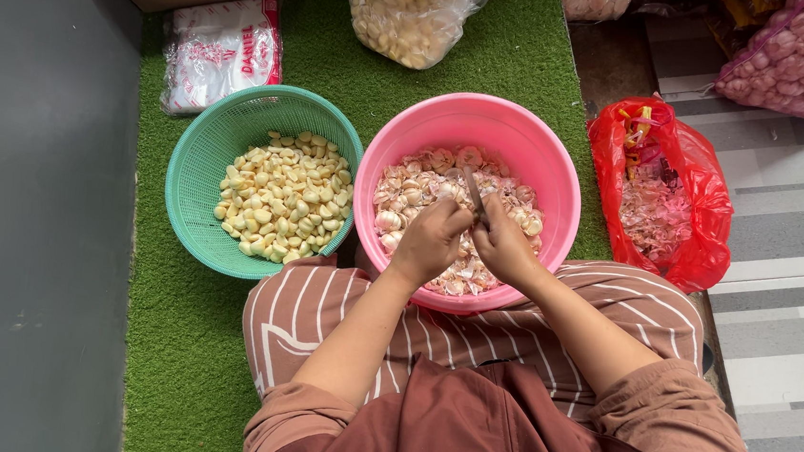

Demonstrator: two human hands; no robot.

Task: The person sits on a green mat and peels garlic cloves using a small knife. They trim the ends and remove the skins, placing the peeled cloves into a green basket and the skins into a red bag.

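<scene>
Right hand grips knife, blade pointing away.

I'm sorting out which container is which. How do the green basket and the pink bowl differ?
The green basket has slotted mesh walls; the pink bowl has solid walls. The basket holds bare yellowish peeled cloves; the bowl holds pinkish cloves in their skins. Both hands, left and right, work over the bowl, none over the basket. Both are round and sit on green turf.

Garlic-peeling floor spot: garlic sacks
</scene>
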